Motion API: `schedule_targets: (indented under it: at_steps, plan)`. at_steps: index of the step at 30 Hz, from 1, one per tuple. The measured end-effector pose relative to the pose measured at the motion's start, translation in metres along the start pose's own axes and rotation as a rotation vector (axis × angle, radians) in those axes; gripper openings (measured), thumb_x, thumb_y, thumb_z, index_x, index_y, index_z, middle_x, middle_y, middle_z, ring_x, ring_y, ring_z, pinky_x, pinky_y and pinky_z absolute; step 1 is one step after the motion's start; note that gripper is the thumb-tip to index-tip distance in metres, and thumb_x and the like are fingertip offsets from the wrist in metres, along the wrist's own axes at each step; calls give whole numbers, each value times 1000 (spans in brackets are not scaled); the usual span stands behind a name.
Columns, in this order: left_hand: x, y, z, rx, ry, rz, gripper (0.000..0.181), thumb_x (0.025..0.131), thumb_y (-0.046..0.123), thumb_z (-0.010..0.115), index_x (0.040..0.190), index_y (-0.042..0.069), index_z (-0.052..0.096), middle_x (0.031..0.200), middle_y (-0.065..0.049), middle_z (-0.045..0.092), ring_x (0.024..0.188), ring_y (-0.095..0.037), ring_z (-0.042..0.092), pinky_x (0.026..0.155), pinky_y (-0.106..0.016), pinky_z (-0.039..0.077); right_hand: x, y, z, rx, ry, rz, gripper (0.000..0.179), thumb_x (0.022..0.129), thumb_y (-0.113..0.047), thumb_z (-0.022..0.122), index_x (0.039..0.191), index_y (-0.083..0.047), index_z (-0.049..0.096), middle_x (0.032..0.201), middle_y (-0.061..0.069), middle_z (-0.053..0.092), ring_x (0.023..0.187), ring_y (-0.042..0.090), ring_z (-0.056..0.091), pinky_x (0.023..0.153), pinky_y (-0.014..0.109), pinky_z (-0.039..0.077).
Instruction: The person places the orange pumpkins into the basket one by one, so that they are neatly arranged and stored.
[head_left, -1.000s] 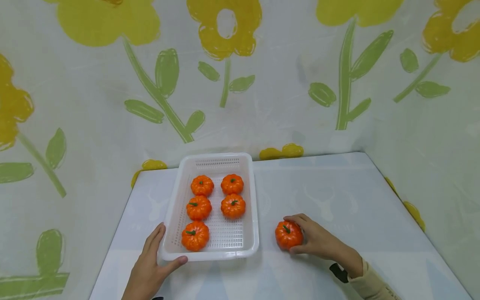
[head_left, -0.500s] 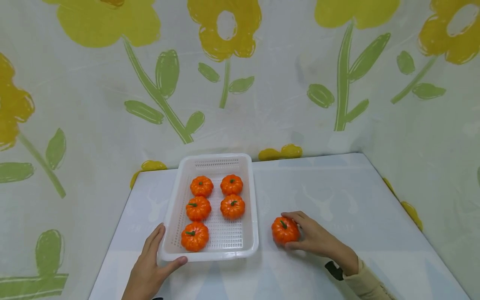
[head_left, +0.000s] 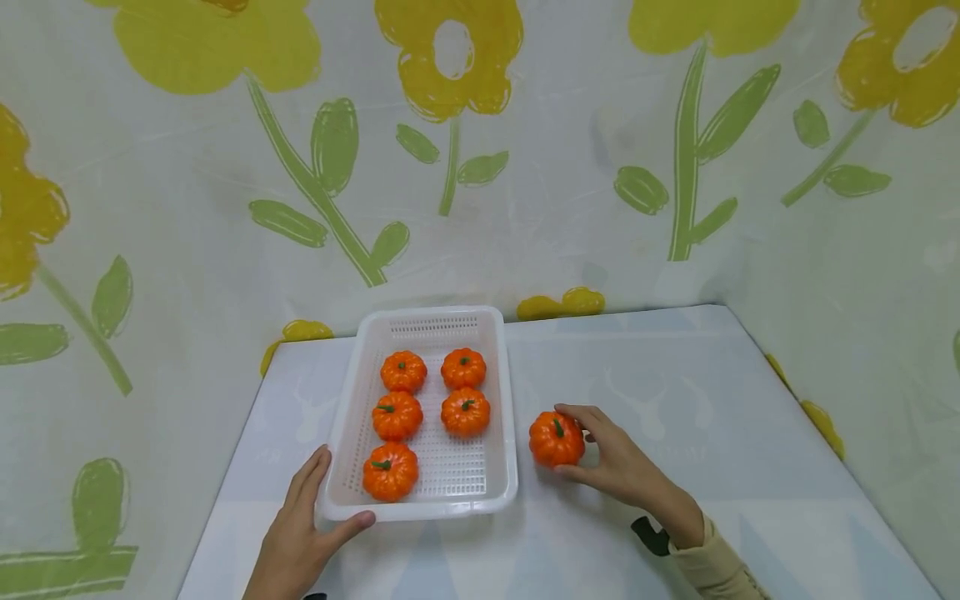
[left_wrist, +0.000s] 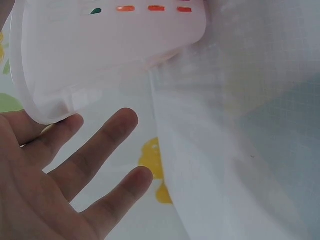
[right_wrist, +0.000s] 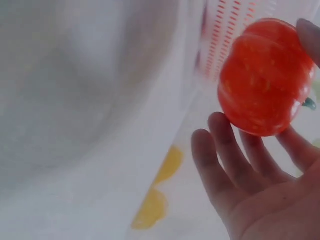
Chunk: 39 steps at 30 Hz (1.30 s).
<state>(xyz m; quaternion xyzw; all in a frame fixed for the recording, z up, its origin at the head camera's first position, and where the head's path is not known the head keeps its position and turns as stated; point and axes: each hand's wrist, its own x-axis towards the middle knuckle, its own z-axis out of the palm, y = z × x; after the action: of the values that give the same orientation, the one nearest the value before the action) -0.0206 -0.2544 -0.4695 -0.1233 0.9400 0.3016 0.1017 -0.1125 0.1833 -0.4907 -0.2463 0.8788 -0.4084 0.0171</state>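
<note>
In the head view, a white plastic basket (head_left: 501,505) holds several small orange toy pumpkins (head_left: 391,472) with green stems. My left hand (head_left: 302,525) is at its near left corner, thumb along the front rim and fingers along the left side. The left wrist view shows those fingers (left_wrist: 100,155) spread and nearly straight, two of them at the basket rim (left_wrist: 42,117). To the right of the basket, my right hand (head_left: 618,462) grips another pumpkin (head_left: 556,440) between thumb and fingertips. That pumpkin (right_wrist: 265,77) shows its smooth ribbed side in the right wrist view.
The basket and hands are over a pale, faintly patterned table (head_left: 652,367). Behind and beside the table hangs a white cloth (head_left: 555,192) with yellow flowers and green leaves. Inside the basket, pumpkins form two columns, with bare mesh floor (head_left: 453,475) at the near right.
My right hand has moved left and slightly away from me with the pumpkin, closer to the basket's right side. The left hand and basket have stayed in place.
</note>
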Motion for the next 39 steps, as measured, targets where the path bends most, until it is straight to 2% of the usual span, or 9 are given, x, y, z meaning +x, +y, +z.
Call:
schedule_targets:
  at_steps: [8, 15, 25, 31, 36, 39]
  plan:
    - [0, 1, -1, -5, -10, -9, 134, 71, 80, 71, 164, 17, -1, 170, -12, 3, 144, -52, 26, 103, -73, 31, 7, -19, -4, 28, 57, -45, 82, 82, -47, 84, 150, -29, 44, 143, -11, 50, 122, 10, 53, 93, 32, 56]
    - [0, 2, 0, -4, -2, -7, 136, 67, 82, 71, 164, 22, -1, 170, -10, 3, 142, -51, 28, 100, -72, 35, 14, -27, -7, 17, 73, -86, 84, 83, -44, 84, 152, -26, 41, 143, -8, 51, 120, 11, 54, 92, 32, 57]
    - [1, 1, -1, -3, -4, -9, 137, 67, 81, 73, 164, 18, 0, 170, -11, 3, 144, -51, 25, 102, -73, 31, 26, -38, -11, 17, 52, -168, 79, 84, -38, 84, 149, -17, 44, 143, -6, 49, 121, 12, 52, 94, 34, 56]
    - [1, 1, 0, -8, -12, -15, 137, 68, 81, 73, 164, 18, 0, 170, -12, 3, 145, -50, 24, 102, -73, 31, 33, -48, -9, 14, 44, -174, 77, 83, -32, 85, 147, -21, 44, 146, -1, 44, 121, 14, 51, 95, 34, 55]
    - [1, 0, -1, -10, -8, -10, 136, 69, 80, 72, 164, 16, -1, 170, -12, 2, 145, -50, 23, 104, -72, 31, 45, -60, -6, 13, 11, -197, 77, 82, -31, 85, 147, -21, 45, 143, -3, 42, 120, 12, 51, 97, 33, 54]
    - [0, 0, 0, -17, -6, -9, 136, 69, 80, 73, 164, 17, -1, 170, -11, 2, 146, -49, 23, 104, -72, 31, 54, -67, -5, -27, -19, -211, 76, 82, -33, 84, 147, -22, 45, 143, -5, 42, 123, 11, 51, 101, 35, 53]
